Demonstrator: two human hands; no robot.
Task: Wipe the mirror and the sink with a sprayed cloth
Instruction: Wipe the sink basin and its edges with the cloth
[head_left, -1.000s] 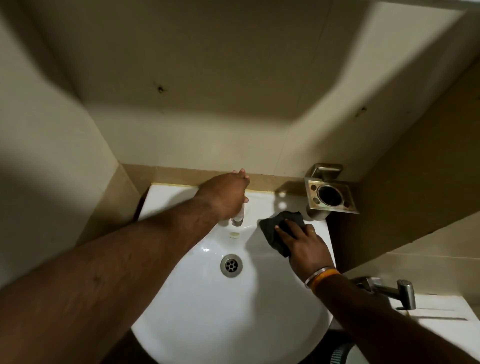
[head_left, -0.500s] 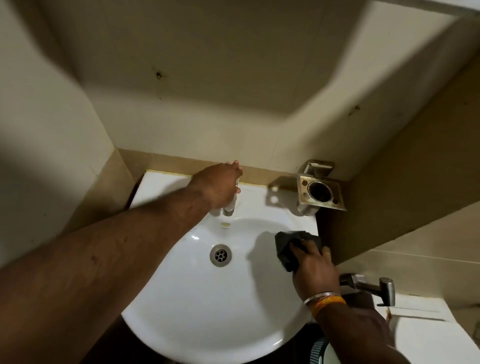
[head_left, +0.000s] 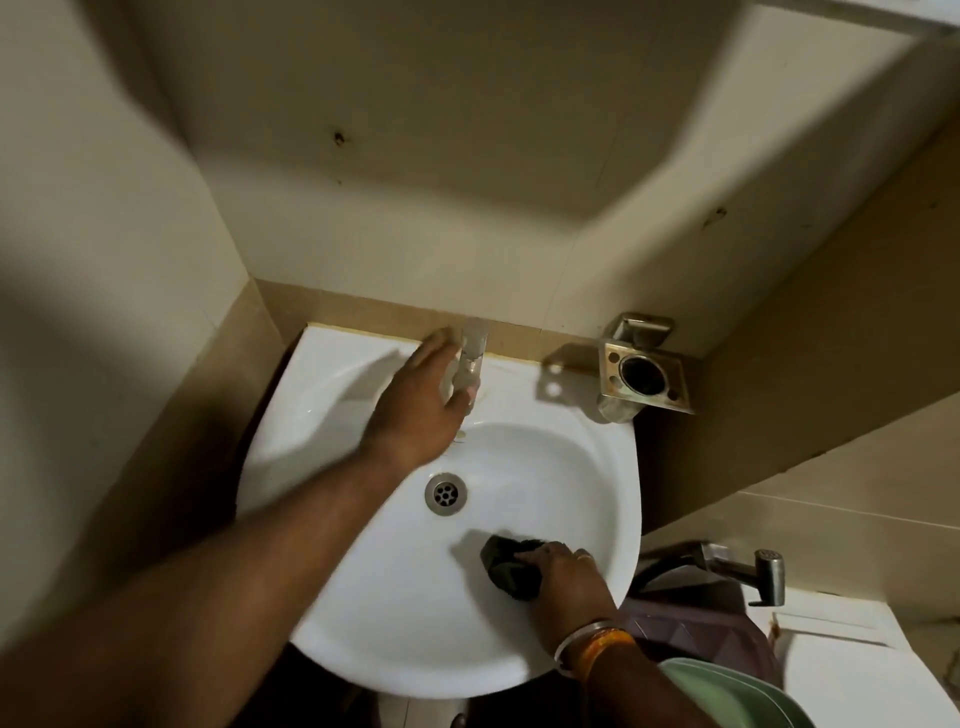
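Nearest to me, at about five o'clock in the white sink (head_left: 363, 623), my right hand (head_left: 566, 577) presses the dark cloth (head_left: 506, 566) against the inner wall of the basin. My fingers curl over the bunched cloth and hold it down; the cloth lies low in the bowl, toward the near right rim. On that wrist I wear a silver bangle and an orange band (head_left: 597, 642).

Farther in, the round metal drain (head_left: 445, 493) sits near the bowl's centre, at about ten o'clock from the cloth and apart from it.

Beyond the drain, at twelve o'clock, my left hand (head_left: 421, 405) reaches over the back of the basin with its fingers spread and relaxed. It lies just beside the tap (head_left: 470, 364); motion blur keeps me from telling whether my fingertips touch it.

At about two o'clock from the bowl, a square metal holder (head_left: 641, 374) is fixed to the wall at the corner. At three o'clock, outside the rim, a metal hand sprayer (head_left: 753, 569) hangs by the tiled wall (head_left: 467, 156).
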